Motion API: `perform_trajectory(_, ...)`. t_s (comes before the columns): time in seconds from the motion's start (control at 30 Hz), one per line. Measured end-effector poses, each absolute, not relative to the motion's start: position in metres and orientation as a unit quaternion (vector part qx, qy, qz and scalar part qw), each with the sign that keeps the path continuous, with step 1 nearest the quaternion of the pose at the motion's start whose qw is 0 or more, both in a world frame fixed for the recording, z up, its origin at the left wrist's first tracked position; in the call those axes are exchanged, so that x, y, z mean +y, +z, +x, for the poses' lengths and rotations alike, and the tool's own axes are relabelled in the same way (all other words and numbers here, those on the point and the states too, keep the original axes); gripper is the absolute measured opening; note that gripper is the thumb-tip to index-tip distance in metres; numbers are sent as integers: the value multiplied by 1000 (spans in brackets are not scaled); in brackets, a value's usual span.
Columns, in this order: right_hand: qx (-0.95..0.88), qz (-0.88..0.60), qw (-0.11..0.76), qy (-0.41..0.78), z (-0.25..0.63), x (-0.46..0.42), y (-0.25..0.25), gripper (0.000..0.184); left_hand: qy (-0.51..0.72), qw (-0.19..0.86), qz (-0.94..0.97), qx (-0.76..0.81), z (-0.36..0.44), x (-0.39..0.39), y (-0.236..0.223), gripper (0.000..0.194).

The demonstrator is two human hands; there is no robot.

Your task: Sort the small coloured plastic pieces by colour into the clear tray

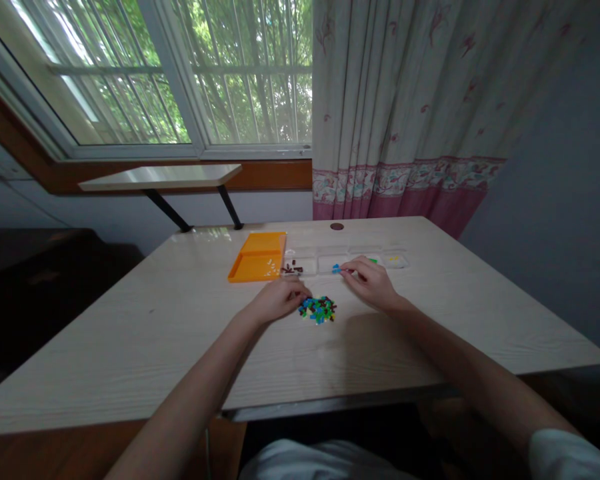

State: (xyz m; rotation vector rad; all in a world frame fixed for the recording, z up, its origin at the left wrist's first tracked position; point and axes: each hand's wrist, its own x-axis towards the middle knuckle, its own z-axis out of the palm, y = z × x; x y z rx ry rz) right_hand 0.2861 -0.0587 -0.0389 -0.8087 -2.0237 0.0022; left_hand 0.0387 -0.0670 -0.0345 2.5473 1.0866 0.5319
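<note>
A small heap of mixed blue, green, brown and yellow pieces (319,309) lies on the table. At its upper left edge my left hand (281,298) rests with curled fingers pressed together; what they hold, if anything, is too small to make out. Beyond the heap runs a row of clear plastic trays (307,265). Over one of them my right hand (371,283) is in a pinch, its fingertips beside small blue pieces (336,269). Whether a piece is between those fingertips I cannot tell. Brown pieces (292,268) sit in the tray farther left.
An orange two-part tray (256,259) with white pieces (272,268) stands left of the clear trays. Green pieces (373,261) and yellow pieces (394,258) lie in trays to the right. A raised shelf (163,176) is at the table's back left.
</note>
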Motion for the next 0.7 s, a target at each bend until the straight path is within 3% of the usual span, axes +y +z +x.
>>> perform_trajectory(0.7,-813,-317,489,-15,286,-59,-38,13,165,122,882,424,35,-63,-39,24)
